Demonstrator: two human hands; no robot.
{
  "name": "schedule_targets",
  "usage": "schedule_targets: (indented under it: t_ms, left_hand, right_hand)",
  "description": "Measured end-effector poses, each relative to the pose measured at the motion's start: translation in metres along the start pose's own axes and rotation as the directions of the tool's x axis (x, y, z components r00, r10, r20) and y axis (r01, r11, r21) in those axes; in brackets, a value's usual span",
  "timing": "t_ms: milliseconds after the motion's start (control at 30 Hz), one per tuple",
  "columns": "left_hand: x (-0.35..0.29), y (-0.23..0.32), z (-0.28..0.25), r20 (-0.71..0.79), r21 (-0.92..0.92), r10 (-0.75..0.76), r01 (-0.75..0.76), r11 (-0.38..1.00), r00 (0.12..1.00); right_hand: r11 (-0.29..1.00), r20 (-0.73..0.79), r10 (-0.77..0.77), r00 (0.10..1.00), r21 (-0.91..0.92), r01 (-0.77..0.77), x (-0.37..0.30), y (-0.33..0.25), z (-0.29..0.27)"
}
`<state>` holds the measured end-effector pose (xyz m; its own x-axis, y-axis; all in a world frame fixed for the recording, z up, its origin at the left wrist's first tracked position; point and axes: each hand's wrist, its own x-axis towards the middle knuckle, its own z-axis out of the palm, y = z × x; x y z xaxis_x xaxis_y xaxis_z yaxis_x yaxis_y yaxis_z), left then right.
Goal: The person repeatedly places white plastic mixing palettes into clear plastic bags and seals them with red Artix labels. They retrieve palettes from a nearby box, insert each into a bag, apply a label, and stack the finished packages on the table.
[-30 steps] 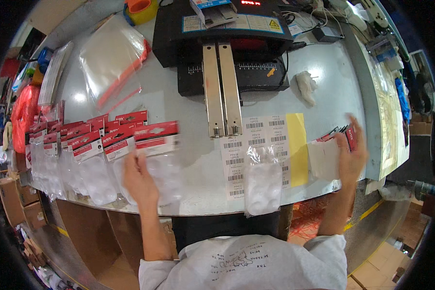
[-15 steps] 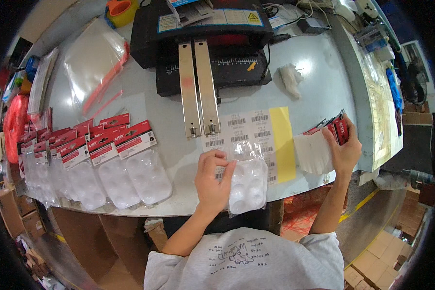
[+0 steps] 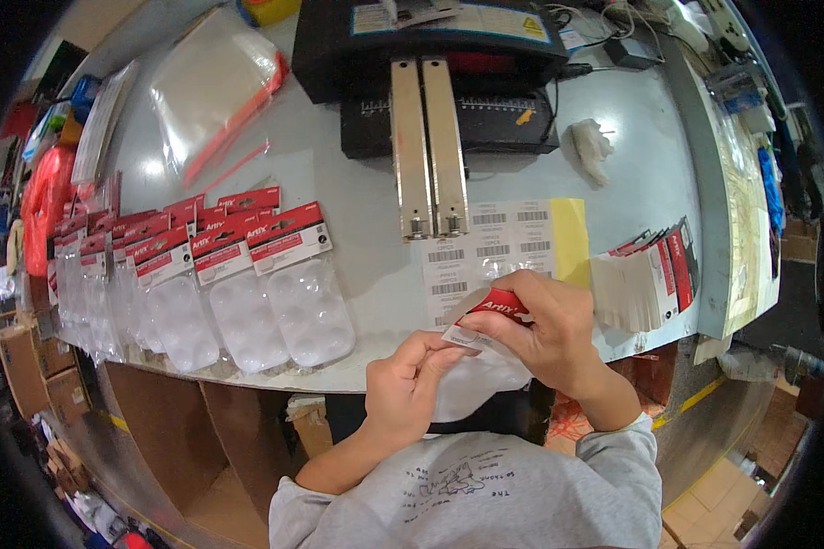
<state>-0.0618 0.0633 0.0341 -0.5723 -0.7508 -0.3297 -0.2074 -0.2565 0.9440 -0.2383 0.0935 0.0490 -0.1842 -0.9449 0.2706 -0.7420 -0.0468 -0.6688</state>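
A clear blister pack [image 3: 481,384] with a red header card [image 3: 496,306] is held up over the near edge of the grey table [image 3: 357,197], at about six o'clock in the head view. Its long axis runs from roughly one o'clock down to seven o'clock: the card end points up and away toward the table, the clear plastic end hangs down toward the person's chest. Whether its pockets hold anything cannot be told.

The right hand [image 3: 545,334] closes over the card end, fingers curled and thumb pinching the card's lower edge. The left hand [image 3: 407,389] grips the pack's side at about eight o'clock from the card, fingers bent round the plastic, thumb pressed against it.

Just beyond the hands, at twelve o'clock, a sheet of barcode labels [image 3: 490,247] lies flat, with a yellow backing sheet [image 3: 570,242] showing at its right side. At three o'clock a stack of folded red-and-white cards [image 3: 645,284] stands on edge near the table's rim.

At nine to ten o'clock a row of finished blister packs [image 3: 201,293] lies overlapped, red cards pointing away, clear round-pocketed trays toward the edge; the pockets look empty.

Farther off at twelve o'clock sits a black sealing machine [image 3: 449,64], two metal bars [image 3: 426,146] reaching toward the labels. A crumpled white cloth [image 3: 590,146] lies at one o'clock, and clear zip bags [image 3: 215,87] at eleven o'clock.
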Motion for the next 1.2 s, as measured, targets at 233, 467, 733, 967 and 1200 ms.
schedule_targets:
  t_ms: [233,467,733,967,1200]
  left_hand:
    - [0.005,-0.004,-0.003,-0.094,0.165,0.085,-0.068,0.984,0.992]
    - [0.006,-0.013,-0.007,-0.151,0.286,0.196,-0.147,0.947,0.969]
    - [0.020,-0.035,-0.012,-0.436,0.020,0.126,-0.131,0.991,0.891]
    - [0.009,-0.034,-0.013,-0.438,0.023,0.112,-0.113,0.993,0.892]
    - [0.006,-0.033,-0.014,-0.432,-0.031,0.100,-0.125,0.992,0.896]
  right_hand:
    - [0.988,0.003,-0.116,0.993,-0.098,0.116,-0.002,0.002,0.004]
    - [0.983,0.082,-0.126,0.989,-0.121,0.136,0.003,0.008,0.002]
    - [0.409,0.535,0.556,0.636,0.490,-0.770,-0.025,0.025,-0.007]
    - [0.368,0.495,0.554,0.669,0.576,-0.730,-0.036,0.024,0.005]
    - [0.301,0.532,0.523,0.666,0.616,-0.728,-0.034,0.021,0.012]
